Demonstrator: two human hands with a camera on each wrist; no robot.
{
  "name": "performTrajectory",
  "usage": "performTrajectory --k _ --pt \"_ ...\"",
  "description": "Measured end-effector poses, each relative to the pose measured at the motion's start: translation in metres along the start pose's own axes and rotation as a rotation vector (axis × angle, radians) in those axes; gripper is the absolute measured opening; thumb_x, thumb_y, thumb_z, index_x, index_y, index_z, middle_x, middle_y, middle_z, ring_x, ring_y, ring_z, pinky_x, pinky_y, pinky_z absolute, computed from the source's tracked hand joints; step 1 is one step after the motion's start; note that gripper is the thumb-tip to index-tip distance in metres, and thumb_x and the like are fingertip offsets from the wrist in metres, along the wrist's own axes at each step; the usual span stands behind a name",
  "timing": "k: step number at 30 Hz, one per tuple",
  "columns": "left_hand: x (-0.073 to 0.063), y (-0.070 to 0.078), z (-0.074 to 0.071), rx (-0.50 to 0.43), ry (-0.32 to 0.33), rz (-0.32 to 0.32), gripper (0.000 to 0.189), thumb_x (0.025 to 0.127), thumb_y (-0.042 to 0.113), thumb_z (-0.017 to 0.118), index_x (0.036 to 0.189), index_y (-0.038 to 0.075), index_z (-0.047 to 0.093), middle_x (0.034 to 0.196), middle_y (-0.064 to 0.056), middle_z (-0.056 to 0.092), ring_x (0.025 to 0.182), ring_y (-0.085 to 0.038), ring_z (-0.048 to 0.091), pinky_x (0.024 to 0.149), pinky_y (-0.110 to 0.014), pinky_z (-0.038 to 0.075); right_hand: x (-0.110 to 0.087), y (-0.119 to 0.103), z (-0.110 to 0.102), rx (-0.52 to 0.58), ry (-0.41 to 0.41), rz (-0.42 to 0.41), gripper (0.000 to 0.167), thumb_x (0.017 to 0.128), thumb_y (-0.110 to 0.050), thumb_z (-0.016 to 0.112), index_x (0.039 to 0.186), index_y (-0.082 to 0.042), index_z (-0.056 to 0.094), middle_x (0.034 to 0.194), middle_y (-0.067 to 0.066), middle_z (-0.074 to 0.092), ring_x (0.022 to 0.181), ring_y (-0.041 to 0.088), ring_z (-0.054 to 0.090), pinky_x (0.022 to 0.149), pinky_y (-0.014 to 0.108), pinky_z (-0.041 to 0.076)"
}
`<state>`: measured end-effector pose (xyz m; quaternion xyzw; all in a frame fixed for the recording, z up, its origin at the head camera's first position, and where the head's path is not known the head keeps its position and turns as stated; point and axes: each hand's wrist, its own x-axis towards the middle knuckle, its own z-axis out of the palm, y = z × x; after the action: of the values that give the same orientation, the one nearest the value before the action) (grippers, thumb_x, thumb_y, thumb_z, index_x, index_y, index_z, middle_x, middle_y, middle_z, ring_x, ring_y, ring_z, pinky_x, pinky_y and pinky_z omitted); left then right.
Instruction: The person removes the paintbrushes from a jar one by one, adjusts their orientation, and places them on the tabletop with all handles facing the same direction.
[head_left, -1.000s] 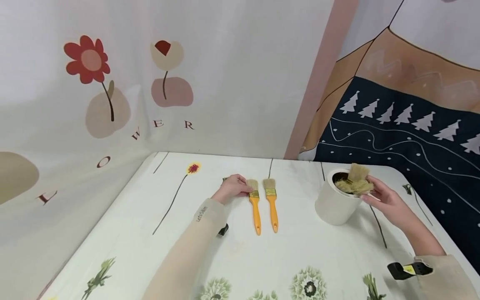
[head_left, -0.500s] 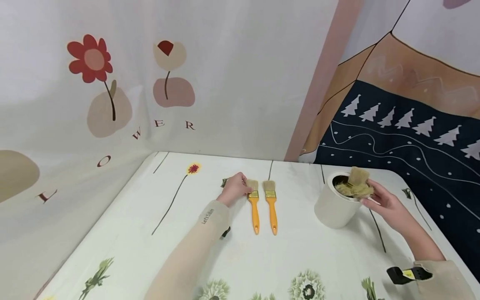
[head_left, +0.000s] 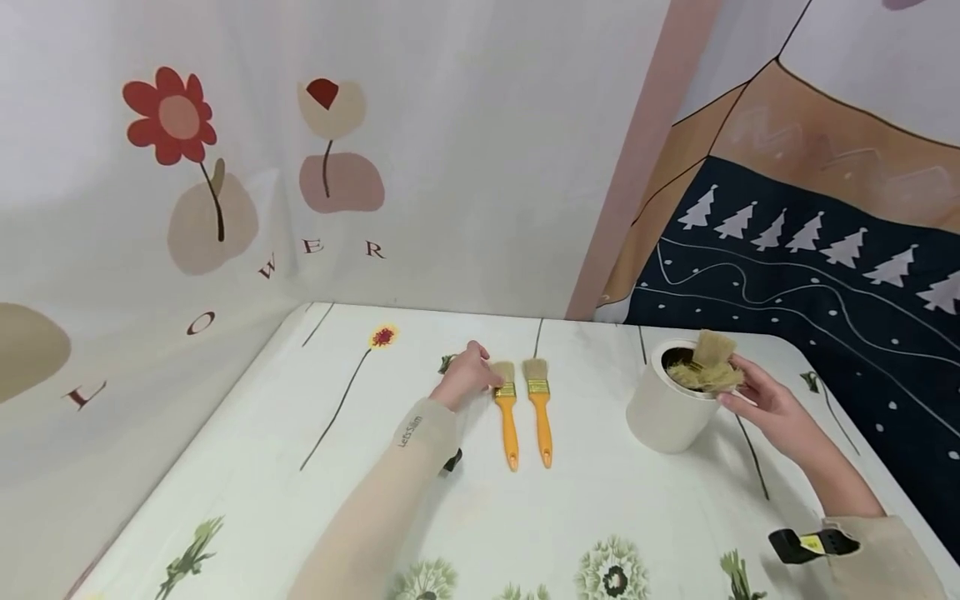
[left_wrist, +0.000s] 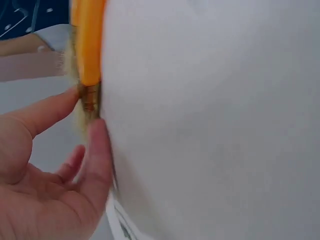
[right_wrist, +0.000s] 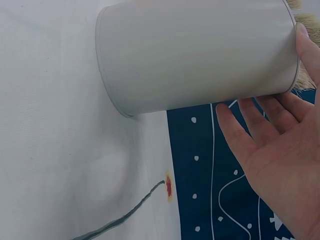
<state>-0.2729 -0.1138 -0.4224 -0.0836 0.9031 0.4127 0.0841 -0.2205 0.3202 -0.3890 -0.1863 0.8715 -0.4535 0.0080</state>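
Two paintbrushes with orange handles lie side by side on the table, bristles pointing away. My left hand (head_left: 467, 375) is at the left paintbrush (head_left: 510, 431), and the left wrist view shows two of its digits pinching the metal band below the bristles. The right paintbrush (head_left: 543, 427) lies apart, untouched. A white cylindrical container (head_left: 667, 410) stands upright, with pale brush bristles (head_left: 707, 367) sticking out of its mouth. My right hand (right_wrist: 285, 135) rests against the container's side near the rim, its fingers fairly straight and the thumb by the rim. The handles inside are hidden.
A white table (head_left: 592, 492) with a printed flower pattern carries everything. Behind it hangs a pale printed curtain (head_left: 480, 167). A dark blue cloth with white trees (head_left: 817, 275) borders the right side.
The head view shifts slightly. My left hand makes only a small adjustment at the left paintbrush, while my right hand and the container keep their places.
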Motion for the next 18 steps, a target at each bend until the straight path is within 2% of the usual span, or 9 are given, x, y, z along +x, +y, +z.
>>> performTrajectory --k 3,7,12,18 --pt "0.002 0.002 -0.002 -0.043 0.006 -0.005 0.057 0.084 0.016 0.079 0.129 0.005 0.046 0.124 -0.015 0.059 0.098 -0.026 0.062 0.091 -0.038 0.051 0.000 -0.001 0.000 0.001 0.005 0.002 0.069 0.105 -0.015 0.050 0.159 0.000 0.009 0.157 -0.010 0.021 0.114 -0.028 0.029 0.087 -0.006 0.036" --pt "0.003 0.004 -0.005 -0.085 0.053 0.021 0.056 0.085 0.015 0.078 0.130 0.004 0.047 0.129 -0.017 0.058 0.113 -0.032 0.058 0.097 -0.043 0.051 0.000 -0.001 0.000 0.002 0.005 0.007 0.069 0.105 -0.016 0.050 0.159 0.000 0.009 0.159 -0.006 0.019 0.115 -0.027 0.029 0.087 -0.006 0.036" --pt "0.003 0.011 -0.011 -0.133 0.085 0.041 0.053 0.087 0.018 0.076 0.131 0.008 0.046 0.129 -0.013 0.061 0.115 -0.032 0.060 0.096 -0.043 0.051 0.000 -0.001 0.000 0.006 0.006 -0.005 0.069 0.105 -0.015 0.050 0.159 0.000 0.010 0.158 -0.006 0.021 0.115 -0.027 0.030 0.087 -0.005 0.037" --pt "0.002 0.020 -0.013 -0.170 0.081 0.087 0.054 0.089 0.021 0.074 0.133 0.010 0.045 0.128 -0.010 0.063 0.115 -0.030 0.061 0.096 -0.043 0.051 -0.001 -0.001 0.000 0.009 0.004 -0.016 0.068 0.105 -0.014 0.050 0.159 -0.002 0.011 0.155 -0.011 0.024 0.114 -0.028 0.031 0.088 -0.005 0.037"
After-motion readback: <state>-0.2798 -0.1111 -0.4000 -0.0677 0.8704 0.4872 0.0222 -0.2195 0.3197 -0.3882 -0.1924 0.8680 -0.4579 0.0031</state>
